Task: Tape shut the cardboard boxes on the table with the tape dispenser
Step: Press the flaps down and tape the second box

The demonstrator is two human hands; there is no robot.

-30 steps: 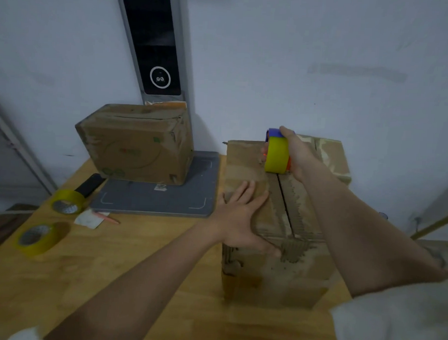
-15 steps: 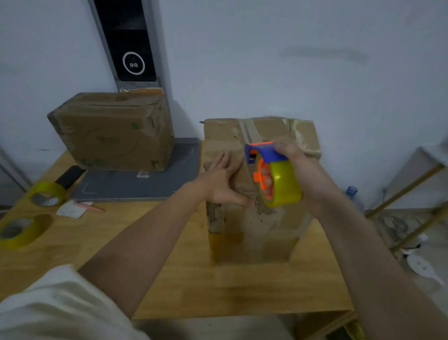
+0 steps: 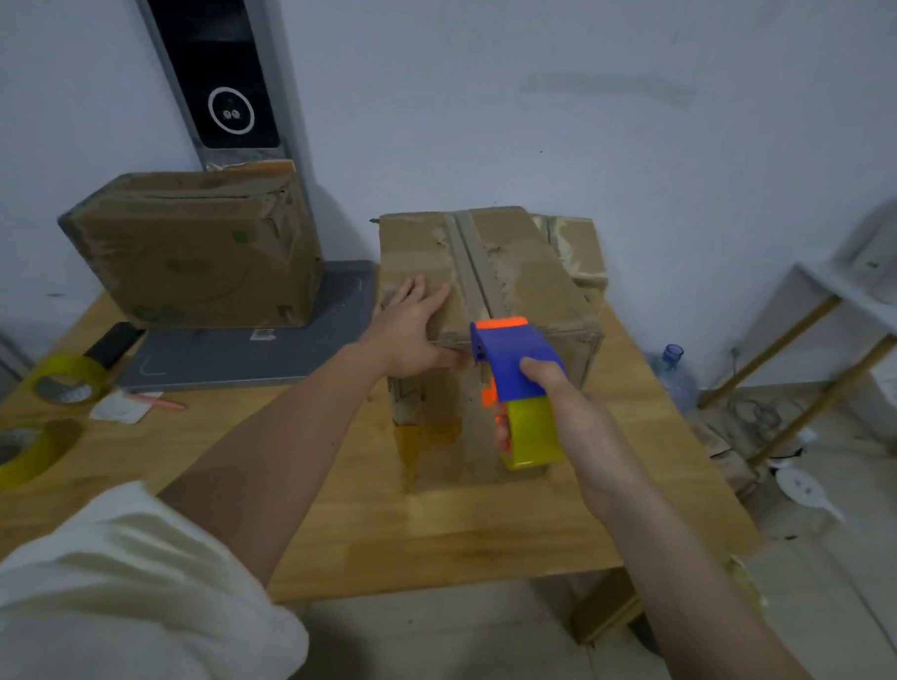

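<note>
A tall cardboard box stands mid-table, a strip of tape running along its top seam. My left hand lies flat on the box's top near the front left edge, thumb down the front face. My right hand grips a blue and orange tape dispenser with a yellow tape roll, held at the box's front top edge and down its front face. A second cardboard box sits at the back left on a grey platform.
Two yellow tape rolls lie at the table's left, beside a scrap of paper and a pink pen. A dark upright panel stands behind the left box. A water bottle and a white shelf are on the right.
My right hand has drawn the dispenser from the far end of the box's top, along the seam, over the front edge. The left hand stayed pressed on the top.
</note>
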